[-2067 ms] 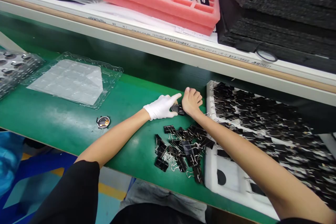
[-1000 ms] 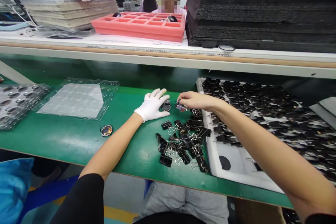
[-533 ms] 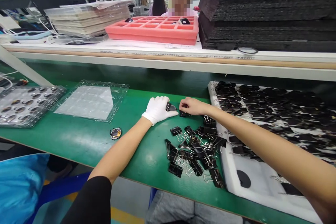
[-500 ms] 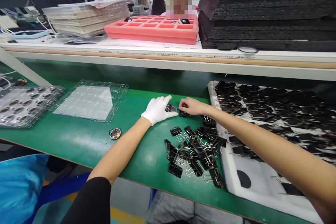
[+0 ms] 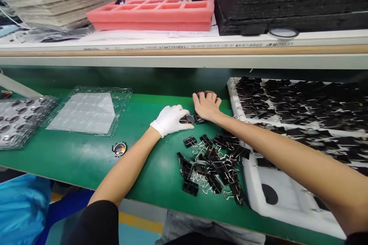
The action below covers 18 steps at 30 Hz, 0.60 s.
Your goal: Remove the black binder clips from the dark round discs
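My left hand [image 5: 171, 119], in a white glove, grips a binder clip with a small round grey-faced piece [image 5: 189, 119] between thumb and fingers. Just right of it, a black binder clip [image 5: 199, 119] lies by the wrist of my right hand [image 5: 207, 105]. That bare hand is stretched toward the back of the table with its fingers spread. A thin brownish edge shows behind its fingertips; what it belongs to is hidden. Nearer to me lies a loose heap of black binder clips [image 5: 218, 162] with silver handles. A round watch-like part [image 5: 119, 149] rests left of my left forearm.
At right stands a white foam tray [image 5: 250, 195] packed with black clips. A clear plastic tray [image 5: 122, 101] and stacked trays of round parts [image 5: 20, 120] are at left. A shelf edge [image 5: 172, 61] crosses above, bearing a pink foam tray [image 5: 152, 23] and black foam stacks [image 5: 287, 11].
My right hand has let go at the small clip and moved up and back, its fingers now spread. My left hand keeps its grip. The view has tilted down and come closer.
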Tool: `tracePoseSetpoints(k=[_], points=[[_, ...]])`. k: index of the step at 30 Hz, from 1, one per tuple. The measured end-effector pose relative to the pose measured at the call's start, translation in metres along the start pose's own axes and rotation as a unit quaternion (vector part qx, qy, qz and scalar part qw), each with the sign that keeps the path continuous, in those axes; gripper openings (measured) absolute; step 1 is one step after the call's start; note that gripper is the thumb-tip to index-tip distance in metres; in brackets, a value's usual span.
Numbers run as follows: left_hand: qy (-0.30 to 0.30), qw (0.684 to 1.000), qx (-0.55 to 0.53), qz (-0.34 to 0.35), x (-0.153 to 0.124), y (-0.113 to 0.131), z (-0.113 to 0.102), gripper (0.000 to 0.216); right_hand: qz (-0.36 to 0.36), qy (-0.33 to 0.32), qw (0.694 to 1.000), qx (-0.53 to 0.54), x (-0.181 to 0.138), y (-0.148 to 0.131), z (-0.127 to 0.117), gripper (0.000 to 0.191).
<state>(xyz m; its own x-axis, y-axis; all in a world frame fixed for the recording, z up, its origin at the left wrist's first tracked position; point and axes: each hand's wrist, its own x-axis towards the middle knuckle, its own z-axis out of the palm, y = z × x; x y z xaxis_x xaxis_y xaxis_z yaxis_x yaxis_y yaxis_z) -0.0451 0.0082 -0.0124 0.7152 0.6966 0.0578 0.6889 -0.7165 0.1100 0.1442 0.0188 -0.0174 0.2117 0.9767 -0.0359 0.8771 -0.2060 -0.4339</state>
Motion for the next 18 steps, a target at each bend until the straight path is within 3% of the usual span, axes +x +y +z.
tracePoseSetpoints(k=[18], points=[[0.048, 0.999, 0.002, -0.025, 0.008, 0.022, 0.009, 0.059, 0.030, 0.024, 0.999, 0.028, 0.004, 0.009, 0.008, 0.061]])
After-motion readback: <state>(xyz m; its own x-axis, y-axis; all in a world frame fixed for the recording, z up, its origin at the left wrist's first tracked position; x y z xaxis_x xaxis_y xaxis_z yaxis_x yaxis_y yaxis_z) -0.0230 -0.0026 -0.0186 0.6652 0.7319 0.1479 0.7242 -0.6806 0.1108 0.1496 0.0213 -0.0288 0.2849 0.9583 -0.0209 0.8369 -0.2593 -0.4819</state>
